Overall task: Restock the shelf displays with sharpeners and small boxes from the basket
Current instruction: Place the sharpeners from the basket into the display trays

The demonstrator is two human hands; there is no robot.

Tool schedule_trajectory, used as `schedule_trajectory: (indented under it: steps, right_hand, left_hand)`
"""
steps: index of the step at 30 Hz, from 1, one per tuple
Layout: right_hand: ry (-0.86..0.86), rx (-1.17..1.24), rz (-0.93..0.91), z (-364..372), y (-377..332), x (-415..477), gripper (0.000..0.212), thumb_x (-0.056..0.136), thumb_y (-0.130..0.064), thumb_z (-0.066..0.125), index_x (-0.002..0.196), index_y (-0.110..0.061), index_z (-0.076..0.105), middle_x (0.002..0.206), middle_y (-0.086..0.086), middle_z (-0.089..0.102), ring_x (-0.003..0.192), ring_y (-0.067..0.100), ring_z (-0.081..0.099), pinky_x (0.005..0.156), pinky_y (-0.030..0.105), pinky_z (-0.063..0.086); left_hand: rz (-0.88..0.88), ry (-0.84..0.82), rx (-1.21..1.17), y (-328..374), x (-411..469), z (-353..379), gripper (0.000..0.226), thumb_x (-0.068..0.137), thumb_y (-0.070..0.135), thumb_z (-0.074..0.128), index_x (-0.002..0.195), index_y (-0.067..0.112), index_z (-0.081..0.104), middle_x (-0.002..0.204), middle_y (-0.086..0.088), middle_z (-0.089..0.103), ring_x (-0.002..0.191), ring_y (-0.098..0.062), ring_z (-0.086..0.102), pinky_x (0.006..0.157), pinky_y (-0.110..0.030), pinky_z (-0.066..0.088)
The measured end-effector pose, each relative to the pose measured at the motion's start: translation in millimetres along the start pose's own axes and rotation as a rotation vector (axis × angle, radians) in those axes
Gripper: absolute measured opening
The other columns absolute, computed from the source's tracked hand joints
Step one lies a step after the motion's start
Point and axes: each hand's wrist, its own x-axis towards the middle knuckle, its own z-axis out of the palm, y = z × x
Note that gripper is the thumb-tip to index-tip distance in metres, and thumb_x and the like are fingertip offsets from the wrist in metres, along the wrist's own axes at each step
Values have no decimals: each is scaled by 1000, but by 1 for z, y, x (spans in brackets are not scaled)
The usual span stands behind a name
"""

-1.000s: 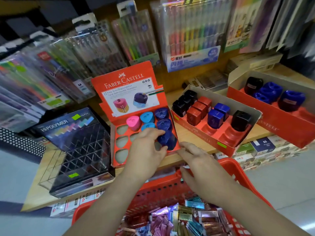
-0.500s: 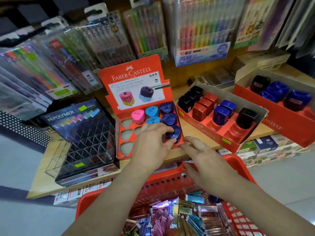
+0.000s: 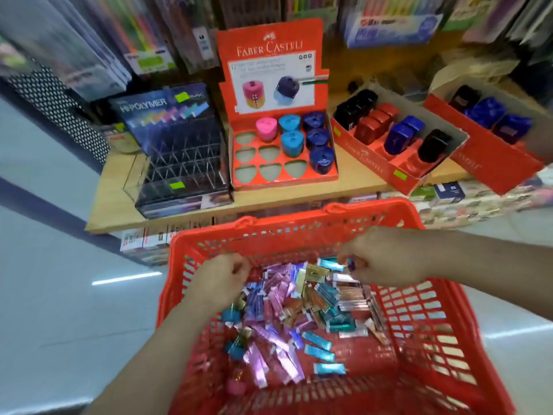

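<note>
Red plastic basket [image 3: 425,319], nearest the viewer, with slotted walls, standing just in front of the shelf [image 3: 356,182]. On its floor lies a loose heap of small boxes [image 3: 287,307] in pink, teal and gold foil. A few round sharpeners lie at the heap's left edge: two teal sharpeners [image 3: 232,316] and one pink sharpener [image 3: 236,386].

Both hands are inside the basket, above the heap's far side. The left hand [image 3: 220,283] hangs over the left of the heap with its fingers curled; whether it holds anything cannot be told. The right hand [image 3: 386,257] is at the far right with thumb and fingers drawn together. A small dark-blue piece [image 3: 350,264] shows at its fingertips, but motion blur leaves the grip uncertain.

On the wooden shelf beyond stands the orange-red display tray [image 3: 284,181] with its printed back card upright. It carries six sharpeners: one pink, two teal and three dark blue down the right column. The six sockets to the left and front stand open. Just left of it is a dark lead display [image 3: 179,157] with clear triangular cells. To the right are two further red trays [image 3: 371,163] holding black, red and blue sharpeners. Hanging pen packs [image 3: 149,40] behind are blurred.
</note>
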Motion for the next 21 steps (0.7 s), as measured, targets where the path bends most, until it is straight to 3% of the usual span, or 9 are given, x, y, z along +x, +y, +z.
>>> schedule_trajectory:
  steps: [3,6,9,14,17,21]
  right_hand:
    - [-79,8,35,29,-10,17,34,93,-22,54,125,-15,61,120,7,65,111,25,58,78,25,39]
    - [-62,128,120,68,-21,35,36,93,-19,53,128,-13,59,119,13,66,112,29,59,87,29,44]
    - [-63,255,220,110,-34,54,41,93,-19,54,133,-10,51,123,16,61,110,31,57,84,34,46]
    - [63,446,427,155,-44,81,66,89,-21,61,148,-20,31,140,19,44,121,36,51,85,31,42]
    - [122,500,463,171,-45,100,68,89,-19,60,150,-21,29,146,15,39,128,36,47,97,36,41]
    - [240,477,172,171,-67,149,71,84,-9,56,149,-23,31,154,6,32,135,32,39,109,38,37]
  left_hand:
    - [-1,-110,60,-29,-17,41,16,85,21,51,80,13,64,85,-10,69,87,-30,66,69,-34,45]
    - [-44,-151,74,-41,-35,72,25,83,19,58,107,17,65,107,-14,68,101,-33,63,82,-35,46]
    - [-83,-163,108,-53,-38,97,68,82,20,62,145,19,35,145,-19,40,120,-38,54,96,-37,43]
    - [-239,-265,125,-65,-26,130,101,82,19,70,152,24,-3,158,-21,-1,117,-40,55,89,-39,47]
    - [-292,-239,150,-67,-22,149,100,82,19,71,151,29,-1,153,-23,11,107,-39,60,81,-40,50]
    - [-244,-131,261,-65,-30,161,70,86,21,63,140,35,21,134,-12,34,86,-32,65,66,-37,50]
